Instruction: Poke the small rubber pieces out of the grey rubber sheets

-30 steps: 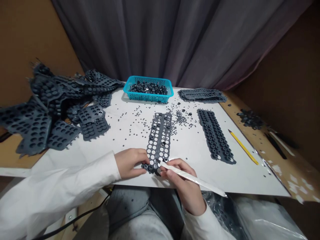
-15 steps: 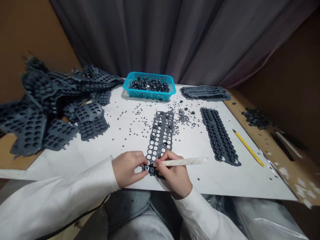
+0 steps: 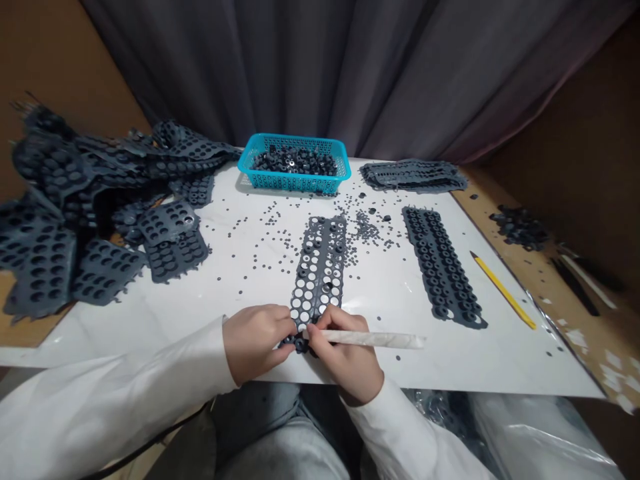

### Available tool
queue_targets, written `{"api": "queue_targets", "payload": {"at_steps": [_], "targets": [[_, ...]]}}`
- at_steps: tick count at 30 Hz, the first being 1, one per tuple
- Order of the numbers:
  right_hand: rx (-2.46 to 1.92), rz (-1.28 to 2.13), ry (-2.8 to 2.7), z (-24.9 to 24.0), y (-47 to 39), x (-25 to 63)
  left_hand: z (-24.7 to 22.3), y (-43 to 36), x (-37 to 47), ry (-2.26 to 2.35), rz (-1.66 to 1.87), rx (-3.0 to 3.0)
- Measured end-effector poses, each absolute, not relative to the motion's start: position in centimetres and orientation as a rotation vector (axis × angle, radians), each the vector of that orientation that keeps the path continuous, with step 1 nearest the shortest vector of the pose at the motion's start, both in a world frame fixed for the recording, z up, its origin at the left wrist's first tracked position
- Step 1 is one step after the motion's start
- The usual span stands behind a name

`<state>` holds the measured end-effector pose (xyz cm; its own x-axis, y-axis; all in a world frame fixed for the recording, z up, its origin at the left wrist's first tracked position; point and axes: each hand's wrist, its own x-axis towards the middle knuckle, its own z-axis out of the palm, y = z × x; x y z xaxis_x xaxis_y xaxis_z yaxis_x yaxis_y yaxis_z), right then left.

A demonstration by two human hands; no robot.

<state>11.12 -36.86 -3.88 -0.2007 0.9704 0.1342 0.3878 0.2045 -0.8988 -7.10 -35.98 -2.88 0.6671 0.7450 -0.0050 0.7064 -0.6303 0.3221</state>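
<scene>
— How are the hands being used?

— The white stick (image 3: pixel 373 339) is gripped pen-fashion by the right hand (image 3: pixel 350 353), its tip held at the near end of the perforated sheet (image 3: pixel 320 260), presumably for finer control. At the near-left corner, the left hand (image 3: pixel 260 341) is set with fingers curled, seemingly so that sliding is prevented; whether anything is pinched there cannot be told

— And how is the sheet placed?

— It is laid lengthwise on the white counter (image 3: pixel 460 363), probably so that its near end can be reached by both hands. Some holes are filled with dark rings (image 3: pixel 302 273); through many others, white is seen

— What else is found there?

— Dark parts (image 3: pixel 273 160) are contained in a blue basket (image 3: pixel 295 181) beyond, and dark specks (image 3: pixel 367 227) are scattered nearby. A second sheet (image 3: pixel 443 267) and a yellow pencil (image 3: pixel 503 289) are laid to the right, more sheets (image 3: pixel 43 260) are heaped to the left, and the back is closed off by a grey curtain (image 3: pixel 300 67)
</scene>
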Motion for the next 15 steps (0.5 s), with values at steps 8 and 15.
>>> {"api": "queue_targets", "payload": {"at_steps": [8,15], "targets": [[-1.280,0.978,-1.708,-3.8,-36.8,11.1,-2.7,-37.0,-6.5,1.245,0.087,2.817],[-1.287,0.964,-1.709,-3.7,-36.7,11.0,-3.1,-37.3,-5.9,1.324,-0.022,2.757]]}}
